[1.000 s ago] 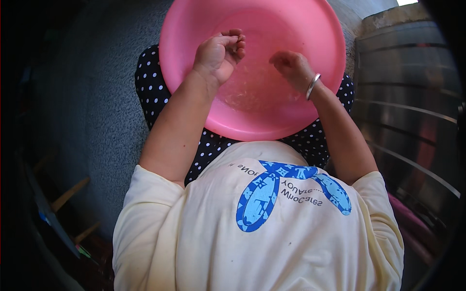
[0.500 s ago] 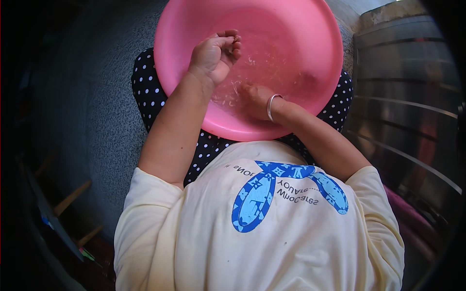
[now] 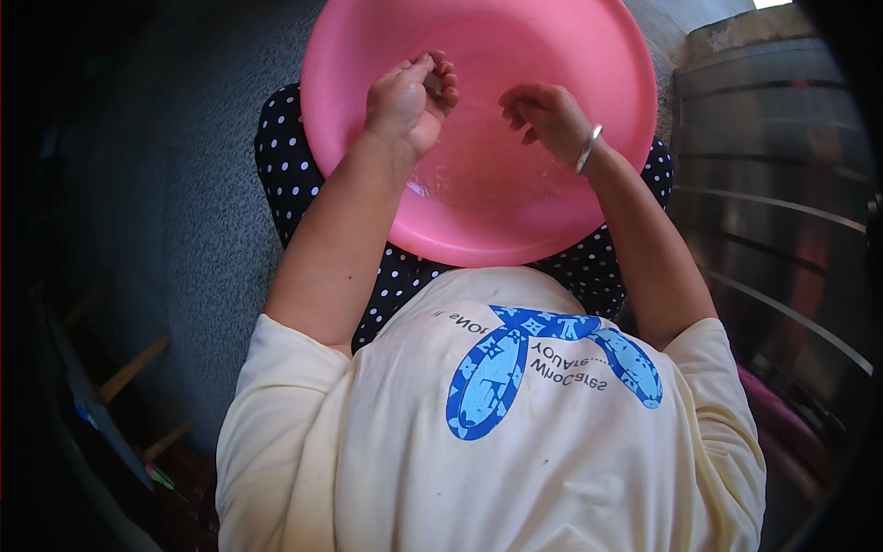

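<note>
Rough grey floor (image 3: 202, 230) around a round pink basin (image 3: 589, 74)

Metallic panelling (image 3: 763, 166) flanks the right. Upward-facing and circular, with no single long axis, the basin sits over polka-dot trousers (image 3: 280, 138), shallow water (image 3: 478, 175) inside, the forearms partly blocking its rim. Above it the hands are apart: left hand (image 3: 411, 101) curled, whether gripping anything I cannot tell; right hand (image 3: 549, 115) loosely open, silver bangle (image 3: 590, 149) behind. Dark lettering (image 3: 570, 361) and a blue print (image 3: 487, 391) mark the cream T-shirt (image 3: 414, 460).

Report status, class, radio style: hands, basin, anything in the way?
Left hand curled over pink basin, contents unclear. Right hand over basin, fingers loosely bent, nothing seen held. Basin holds water. No obstruction seen between hands.
</note>
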Demonstrator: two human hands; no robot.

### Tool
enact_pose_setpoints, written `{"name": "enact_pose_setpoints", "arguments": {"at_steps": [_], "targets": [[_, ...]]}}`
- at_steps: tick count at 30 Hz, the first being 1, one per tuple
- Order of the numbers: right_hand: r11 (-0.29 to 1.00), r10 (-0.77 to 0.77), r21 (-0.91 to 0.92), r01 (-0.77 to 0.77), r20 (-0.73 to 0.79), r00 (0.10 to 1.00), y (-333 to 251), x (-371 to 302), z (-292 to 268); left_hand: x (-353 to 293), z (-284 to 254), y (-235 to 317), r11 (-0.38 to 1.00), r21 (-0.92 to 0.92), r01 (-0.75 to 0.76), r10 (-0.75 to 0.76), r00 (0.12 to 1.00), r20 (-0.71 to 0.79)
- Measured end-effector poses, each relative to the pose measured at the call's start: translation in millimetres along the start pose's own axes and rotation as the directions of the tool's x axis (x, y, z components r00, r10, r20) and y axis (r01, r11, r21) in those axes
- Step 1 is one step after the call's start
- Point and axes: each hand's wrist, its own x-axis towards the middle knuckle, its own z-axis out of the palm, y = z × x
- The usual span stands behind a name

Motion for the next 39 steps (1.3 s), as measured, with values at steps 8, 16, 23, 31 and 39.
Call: {"name": "enact_pose_setpoints", "arguments": {"at_steps": [8,16,23,31,39], "targets": [[0.674,-0.278,-0.693,0.257,0.085,0.957,14.3,28.8,58.2,2.4,-3.5,0.2,0.997,-0.07,0.018,-0.017,1.0,0.009],[0.578,-0.051,-0.754,0.312,0.348,0.936,14.4,-8.3,92.5,1.1,-2.1,1.9,0.998,-0.034,0.044,-0.043,0.998,0.038],[0.733,-0.043,-0.617,0.286,0.377,0.925,18.7,-18.1,84.0,2.2,-3.1,1.9,0.998,-0.042,0.054,-0.053,0.998,0.024],[0.734,-0.283,-0.642,0.224,0.011,0.959,-4.7,10.0,4.5,4.1,-5.0,0.7,0.998,-0.036,0.059,-0.058,0.998,0.027],[0.464,-0.315,-0.827,0.318,0.181,0.931,83.0,40.2,15.8,3.4,3.9,0.0,0.996,-0.023,0.084,-0.083,0.996,0.035]]}}
